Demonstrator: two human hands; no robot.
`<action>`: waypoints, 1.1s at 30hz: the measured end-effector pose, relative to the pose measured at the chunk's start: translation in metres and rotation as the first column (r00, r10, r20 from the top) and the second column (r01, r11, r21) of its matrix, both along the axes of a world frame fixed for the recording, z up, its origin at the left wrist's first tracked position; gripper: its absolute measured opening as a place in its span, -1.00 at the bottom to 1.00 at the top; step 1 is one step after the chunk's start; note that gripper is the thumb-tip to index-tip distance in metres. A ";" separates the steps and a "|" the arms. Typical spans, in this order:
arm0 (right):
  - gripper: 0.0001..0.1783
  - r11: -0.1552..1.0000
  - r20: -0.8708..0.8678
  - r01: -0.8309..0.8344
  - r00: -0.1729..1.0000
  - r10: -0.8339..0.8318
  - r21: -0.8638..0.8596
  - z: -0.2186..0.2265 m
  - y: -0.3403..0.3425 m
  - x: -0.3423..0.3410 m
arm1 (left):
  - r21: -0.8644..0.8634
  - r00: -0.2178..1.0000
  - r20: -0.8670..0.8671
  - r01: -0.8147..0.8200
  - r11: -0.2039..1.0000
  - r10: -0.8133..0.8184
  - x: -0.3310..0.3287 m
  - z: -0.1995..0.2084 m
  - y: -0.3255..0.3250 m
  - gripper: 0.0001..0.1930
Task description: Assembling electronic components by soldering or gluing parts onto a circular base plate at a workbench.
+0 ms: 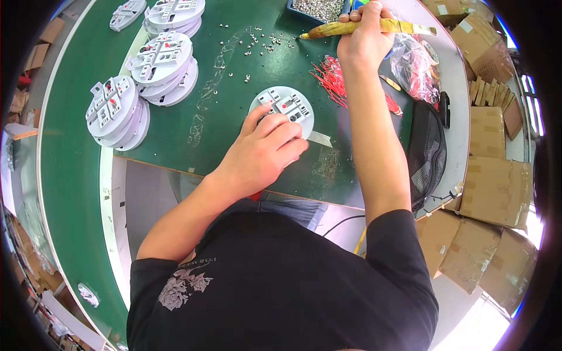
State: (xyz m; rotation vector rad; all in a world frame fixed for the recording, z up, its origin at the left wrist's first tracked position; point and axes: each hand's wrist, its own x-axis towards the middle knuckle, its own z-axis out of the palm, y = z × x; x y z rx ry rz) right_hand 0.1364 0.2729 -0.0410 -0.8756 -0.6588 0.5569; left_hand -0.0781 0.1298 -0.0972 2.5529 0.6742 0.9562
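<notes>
My left hand [264,146] grips the near edge of a round white plastic base [300,120], its fingers curled over the top. Slots, small fittings and a red part show on that base; its near left side is hidden under the hand. Farther off to the right, my right hand [367,42] is closed around slim tweezers [328,30] wrapped in yellow tape. Their dark tip points left, close to small silver metal parts [263,44] scattered on the green tabletop. Just behind the tip, a blue tray [304,16] is heaped with more such parts.
Stacks of similar white bases [111,111] stand at the left. Red wires [331,82] lie beside my right forearm, with a clear plastic bag [413,64] and a black mesh pouch [426,152] farther right. Cardboard boxes [492,187] are piled beyond the table.
</notes>
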 end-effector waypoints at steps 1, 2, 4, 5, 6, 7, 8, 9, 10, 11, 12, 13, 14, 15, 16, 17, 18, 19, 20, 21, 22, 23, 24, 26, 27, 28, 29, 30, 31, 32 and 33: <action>-0.85 1.000 -0.020 -0.015 1.000 0.015 0.007 -0.001 -0.001 0.001 | -0.050 0.999 -0.009 0.030 0.998 -0.031 -0.001 0.003 0.001 -0.75; -0.85 0.999 -0.039 -0.029 0.999 0.030 0.017 -0.001 -0.001 0.002 | -0.048 0.999 -0.010 0.032 0.998 -0.032 -0.002 0.006 0.003 -0.75; -0.85 0.998 -0.062 -0.050 0.997 0.052 0.025 0.006 -0.006 -0.005 | -0.129 0.992 0.117 0.056 0.990 -0.041 -0.005 0.010 0.010 -0.78; -0.84 0.997 -0.076 -0.057 0.995 0.061 0.052 0.013 -0.012 -0.009 | -0.170 0.983 0.179 0.067 0.983 -0.037 -0.007 0.012 0.014 -0.79; -0.83 0.995 -0.091 -0.061 0.993 0.068 0.078 0.021 -0.021 -0.014 | -0.174 0.984 0.175 0.060 0.983 -0.030 -0.007 0.016 0.019 -0.79; -0.82 0.992 -0.107 -0.064 0.991 0.075 0.106 0.026 -0.030 -0.019 | -0.361 0.952 0.288 0.010 0.932 0.102 -0.007 0.020 0.026 -0.80; -0.82 0.992 -0.114 -0.067 0.990 0.079 0.103 0.027 -0.037 -0.015 | -0.539 0.896 0.368 -0.013 0.842 0.250 -0.008 0.025 0.035 -0.82; -0.79 0.971 -0.065 -0.173 0.980 0.186 0.162 0.029 -0.046 -0.003 | -0.541 0.898 0.365 -0.010 0.841 0.245 -0.005 0.029 0.046 -0.82; -0.74 0.935 -0.015 -0.282 0.956 0.292 0.215 0.030 -0.055 0.002 | -0.723 0.854 0.403 0.076 0.687 0.330 -0.004 0.034 0.057 -0.80; -0.74 0.937 -0.023 -0.277 0.957 0.289 0.212 0.030 -0.063 0.002 | -0.852 0.807 0.412 0.177 0.493 0.422 -0.004 0.035 0.065 -0.78; -0.75 0.923 -0.030 -0.312 0.945 0.326 0.224 0.033 -0.071 0.001 | -0.856 0.810 0.404 0.171 0.489 0.425 -0.004 0.035 0.068 -0.78; -0.75 0.909 -0.036 -0.345 0.931 0.363 0.236 0.036 -0.079 -0.001 | -0.869 0.771 0.470 0.320 0.376 0.430 -0.005 0.034 0.071 -0.77; -0.75 0.893 -0.041 -0.376 0.917 0.397 0.247 0.041 -0.087 -0.003 | -0.848 0.722 0.529 0.464 0.255 0.445 -0.005 0.033 0.072 -0.77; -0.76 0.876 -0.046 -0.406 0.901 0.431 0.259 0.045 -0.095 -0.006 | -0.793 0.666 0.578 0.595 0.130 0.472 -0.007 0.032 0.070 -0.76; -0.76 0.858 -0.051 -0.436 0.884 0.465 0.272 0.049 -0.102 -0.008 | -0.798 0.671 0.570 0.590 0.125 0.474 -0.009 0.032 0.066 -0.76; -0.77 0.841 -0.051 -0.461 0.868 0.494 0.284 0.050 -0.108 -0.008 | -0.778 0.653 0.588 0.618 0.113 0.477 -0.007 0.032 0.063 -0.78; -0.77 0.822 -0.050 -0.487 0.851 0.522 0.296 0.050 -0.112 -0.007 | -0.758 0.635 0.605 0.644 0.103 0.480 -0.006 0.032 0.058 -0.80; -0.77 0.825 -0.055 -0.482 0.853 0.518 0.294 0.048 -0.116 -0.008 | -0.736 0.615 0.622 0.670 0.094 0.484 -0.005 0.031 0.055 -0.82; -0.78 0.824 -0.059 -0.480 0.853 0.518 0.300 0.047 -0.119 -0.010 | -0.738 0.619 0.619 0.669 0.089 0.484 -0.005 0.031 0.051 -0.82; -0.79 0.823 -0.063 -0.478 0.853 0.519 0.307 0.045 -0.122 -0.012 | -0.734 0.606 0.616 0.674 0.088 0.503 -0.005 0.031 0.048 -0.82; -0.79 0.821 -0.064 -0.477 0.852 0.520 0.315 0.045 -0.124 -0.014 | -0.728 0.591 0.616 0.680 0.089 0.520 -0.004 0.031 0.046 -0.82; -0.79 0.821 -0.065 -0.474 0.853 0.518 0.316 0.044 -0.126 -0.014 | -0.722 0.577 0.616 0.686 0.091 0.536 -0.003 0.032 0.045 -0.82; -0.81 0.824 -0.064 -0.463 0.859 0.508 0.328 0.042 -0.128 -0.014 | -0.723 0.579 0.615 0.685 0.090 0.535 -0.002 0.033 0.042 -0.82; -0.84 0.829 -0.063 -0.437 0.872 0.486 0.349 0.039 -0.133 -0.013 | -0.735 0.549 0.608 0.662 0.145 0.574 0.003 0.036 0.034 -0.82; -0.84 0.831 -0.068 -0.433 0.873 0.484 0.349 0.039 -0.135 -0.014 | -0.743 0.534 0.602 0.647 0.172 0.594 0.005 0.036 0.031 -0.81; -0.85 0.855 -0.076 -0.395 0.893 0.443 0.337 0.039 -0.136 -0.016 | -0.747 0.538 0.597 0.644 0.167 0.595 0.007 0.033 0.031 -0.81; -0.84 0.878 -0.085 -0.355 0.913 0.400 0.322 0.041 -0.139 -0.021 | -0.776 0.589 0.623 0.550 0.309 0.514 0.007 0.030 0.031 -0.75; -0.84 0.899 -0.093 -0.313 0.930 0.355 0.307 0.044 -0.142 -0.026 | -0.771 0.646 0.630 0.452 0.449 0.431 0.008 0.026 0.030 -0.68; -0.84 0.903 -0.101 -0.306 0.932 0.349 0.302 0.048 -0.145 -0.033 | -0.732 0.705 0.618 0.353 0.582 0.349 0.009 0.023 0.028 -0.61; -0.82 0.923 -0.115 -0.258 0.947 0.301 0.286 0.053 -0.146 -0.042 | -0.738 0.711 0.611 0.355 0.573 0.347 0.010 0.027 0.025 -0.61; -0.81 0.940 -0.128 -0.211 0.959 0.252 0.269 0.057 -0.148 -0.049 | -0.675 0.712 0.620 0.270 0.687 0.329 0.011 0.034 0.020 -0.56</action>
